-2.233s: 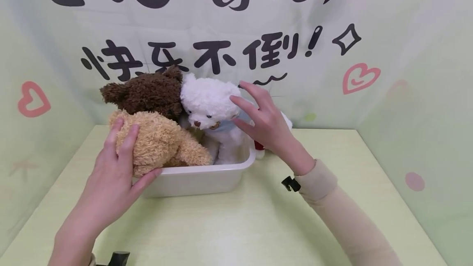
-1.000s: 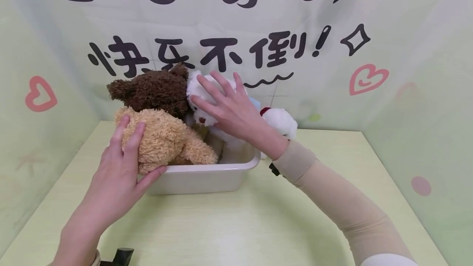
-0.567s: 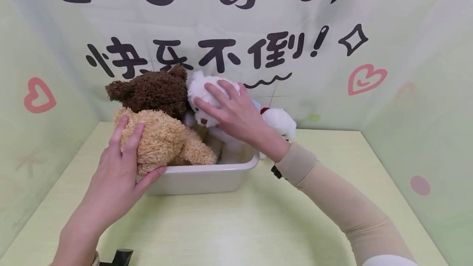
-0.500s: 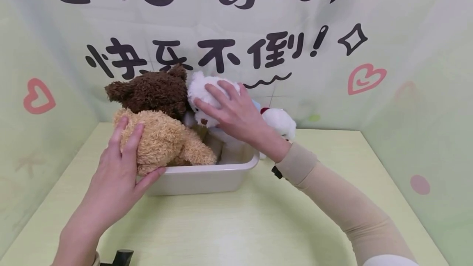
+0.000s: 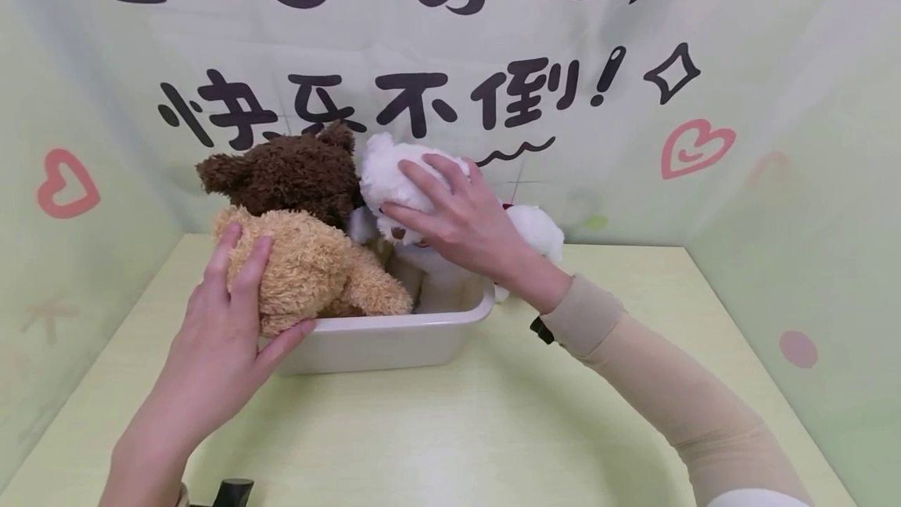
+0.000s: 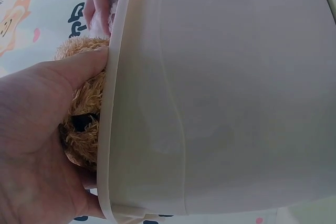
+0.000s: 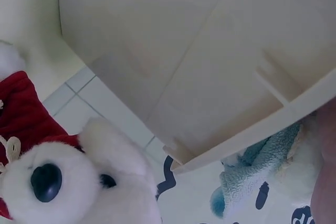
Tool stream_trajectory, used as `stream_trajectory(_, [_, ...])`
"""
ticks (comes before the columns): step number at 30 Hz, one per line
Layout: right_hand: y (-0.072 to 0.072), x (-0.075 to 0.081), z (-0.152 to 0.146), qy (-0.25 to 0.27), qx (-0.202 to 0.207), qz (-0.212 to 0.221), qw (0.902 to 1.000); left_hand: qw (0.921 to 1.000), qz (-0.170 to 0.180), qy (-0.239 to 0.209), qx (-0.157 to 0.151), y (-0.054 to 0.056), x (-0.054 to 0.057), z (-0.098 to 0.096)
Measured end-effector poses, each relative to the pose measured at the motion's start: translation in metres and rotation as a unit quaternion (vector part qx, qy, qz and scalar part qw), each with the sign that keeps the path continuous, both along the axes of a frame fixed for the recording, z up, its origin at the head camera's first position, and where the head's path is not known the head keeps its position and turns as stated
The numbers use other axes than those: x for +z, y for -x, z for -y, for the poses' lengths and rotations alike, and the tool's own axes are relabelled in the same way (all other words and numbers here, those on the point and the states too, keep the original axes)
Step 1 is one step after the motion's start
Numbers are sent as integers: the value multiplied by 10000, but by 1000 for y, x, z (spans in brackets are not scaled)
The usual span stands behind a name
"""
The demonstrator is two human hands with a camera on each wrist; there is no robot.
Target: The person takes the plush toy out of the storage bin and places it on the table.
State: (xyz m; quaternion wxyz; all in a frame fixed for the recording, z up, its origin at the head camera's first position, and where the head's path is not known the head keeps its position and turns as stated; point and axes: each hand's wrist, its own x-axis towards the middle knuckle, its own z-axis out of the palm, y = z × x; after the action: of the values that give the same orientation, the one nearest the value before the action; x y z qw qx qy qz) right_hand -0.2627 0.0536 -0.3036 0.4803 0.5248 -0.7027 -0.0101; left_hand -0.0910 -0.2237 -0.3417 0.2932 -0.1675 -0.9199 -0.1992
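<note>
A tan teddy bear (image 5: 303,272) lies in the front left of a white plastic bin (image 5: 373,346). My left hand (image 5: 218,327) holds its head, with two fingers over the fur and the thumb by the bin's rim. In the left wrist view that thumb (image 6: 84,66) touches the rim. A dark brown teddy bear (image 5: 288,178) sits behind the tan one. To its right a white teddy bear (image 5: 387,178) sits upright in the bin. My right hand (image 5: 472,221) grips its head from the right, fingers curled over the top; the thumb is hidden.
Outside the bin's right end sits another white plush toy (image 5: 535,233), with dark red clothing (image 7: 31,114) in the right wrist view. The pale wooden table (image 5: 422,436) is walled in by printed fabric (image 5: 704,6) on the back and sides.
My right hand has come from the white bear's right side onto its head. Since half a second ago, hand and head have shifted slightly right. The left hand stays on the tan bear.
</note>
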Motion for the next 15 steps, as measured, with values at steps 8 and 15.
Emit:
stream_trajectory(8, [-2,9,-8,375,381,-274,9982,10000,25,25,-21,1,0,-1])
stream_trajectory(15, [-4,15,-14,620,615,-328,9956,9999,102,-7,19,0,-1,-1])
